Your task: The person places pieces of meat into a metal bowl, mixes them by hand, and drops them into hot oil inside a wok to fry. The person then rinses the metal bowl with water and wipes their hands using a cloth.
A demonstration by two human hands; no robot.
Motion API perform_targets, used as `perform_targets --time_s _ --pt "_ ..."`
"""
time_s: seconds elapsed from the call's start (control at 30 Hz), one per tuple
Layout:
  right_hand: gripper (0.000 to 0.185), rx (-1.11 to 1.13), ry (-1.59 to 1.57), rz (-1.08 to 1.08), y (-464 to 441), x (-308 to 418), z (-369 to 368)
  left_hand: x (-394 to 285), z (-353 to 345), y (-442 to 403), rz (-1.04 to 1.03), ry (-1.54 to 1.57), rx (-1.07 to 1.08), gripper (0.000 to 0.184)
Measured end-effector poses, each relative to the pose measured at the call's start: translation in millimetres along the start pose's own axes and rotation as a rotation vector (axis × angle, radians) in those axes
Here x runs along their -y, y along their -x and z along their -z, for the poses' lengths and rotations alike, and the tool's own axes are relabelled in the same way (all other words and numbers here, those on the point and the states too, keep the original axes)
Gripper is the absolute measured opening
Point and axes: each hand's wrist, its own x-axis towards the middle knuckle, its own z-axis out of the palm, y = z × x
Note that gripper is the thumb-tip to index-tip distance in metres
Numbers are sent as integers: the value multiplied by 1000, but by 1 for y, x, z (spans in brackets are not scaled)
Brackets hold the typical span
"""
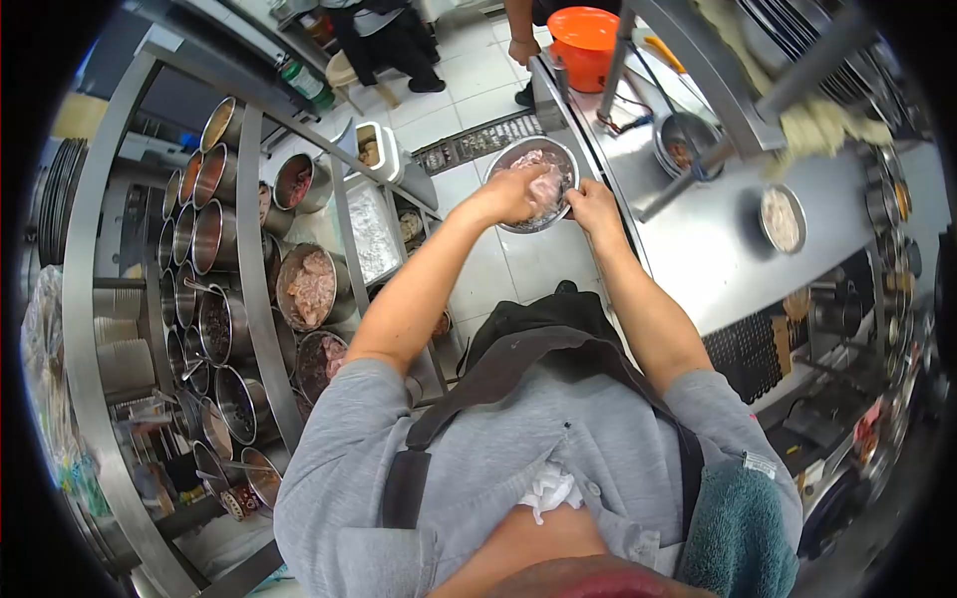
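A round metal bowl [502, 164] with pale pink raw meat [539, 159] in it is held out in front of my body, above the tiled floor. My left hand [514, 195] reaches over its left side, with the fingers curled into the meat and their tips partly hidden. At the bowl's right edge, my right hand [594, 207] grips the rim, close to the steel counter's edge.
Left, a metal rack [261, 199] holds several pots and meat containers. Right, the steel counter [688, 269] bears a small bowl [783, 219] and a pan [686, 140]. An orange bucket [582, 65], another person's hand [522, 52] and a person in dark trousers [374, 45] are ahead.
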Motion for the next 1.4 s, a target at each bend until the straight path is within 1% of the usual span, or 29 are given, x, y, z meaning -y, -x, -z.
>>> perform_targets --time_s 0.1,0.17,0.23,0.27,0.3,0.37,0.4,0.43,0.5,0.53,0.57,0.6,0.63,0.67,0.7,0.77,0.83,0.9,0.97,1.03,1.07,1.13,1.17,1.23,1.27,1.3,1.33,1.37,1.4 --pt "22 -76 104 -32 44 17 26 -10 22 11 -137 -48 65 76" --pt "28 -45 -48 -9 67 19 37 -22 13 16 -113 -56 109 79" --pt "26 -72 -21 16 82 10 35 -31 -22 22 -198 -301 -40 78" --pt "27 -84 -37 13 94 15 36 -39 -36 28 -210 -286 -95 69" --pt "27 -103 -55 5 109 16 39 -47 -49 35 -226 -265 -77 69" --pt "27 -118 75 -15 141 6 48 -67 -64 46 -52 -189 6 54" --pt "26 -129 75 -63 158 2 52 -72 -76 48 -65 -204 23 44" --pt "26 -141 72 -105 172 -5 58 -85 -83 48 -98 -208 29 44" --pt "26 -160 -1 -176 190 -37 74 -107 -94 49 -50 -169 -29 43" --pt "26 -179 0 -188 200 -53 87 -115 -104 41 -114 -199 -79 51" --pt "26 -190 0 -207 211 -70 99 -126 -112 37 -117 -208 -69 51" --pt "24 -216 -139 -227 221 -87 110 -137 -121 36 -370 -187 -17 58" --pt "10 -295 -265 -234 235 -84 127 -153 -130 37 -630 -163 33 64" --pt "10 -331 -340 -242 249 -83 147 -189 -122 41 -534 -192 294 75" --pt "10 -376 -414 -245 261 -85 168 -223 -114 42 -564 -205 300 75" --pt "11 -471 -333 -182 282 -98 212 -282 -112 41 -417 -132 500 78" --pt "12 -566 -236 -140 314 -110 259 -316 -144 29 -444 -114 471 82" --pt "24 -767 -201 -97 346 -103 299 -351 -187 18 -428 -83 365 90" --pt "25 -793 -46 -156 384 -96 335 -396 -244 21 -430 10 413 97" --pt "26 -845 79 -175 417 -111 359 -429 -307 21 -460 279 508 92" --pt "27 -864 39 -182 432 -126 370 -445 -332 24 -488 274 548 92" --pt "30 -862 99 -260 463 -151 394 -484 -378 29 -372 269 614 83" --pt "31 -859 150 -303 479 -162 405 -505 -398 34 -543 121 477 71" --pt "31 -934 91 -302 508 -174 425 -559 -410 46 -572 -81 516 65" --pt "27 -1030 95 -304 520 -185 435 -574 -429 40 -625 -82 538 65" --pt "27 -1077 103 -314 531 -196 448 -582 -451 29 -831 -126 401 66" --pt "29 -1104 70 -416 542 -207 461 -593 -467 21 -1023 -161 252 66" --pt "32 -1122 29 -519 551 -222 471 -611 -469 21 -1053 -158 263 66" --pt "32 -1172 -90 -522 557 -239 481 -627 -470 20 -1059 -113 568 67"
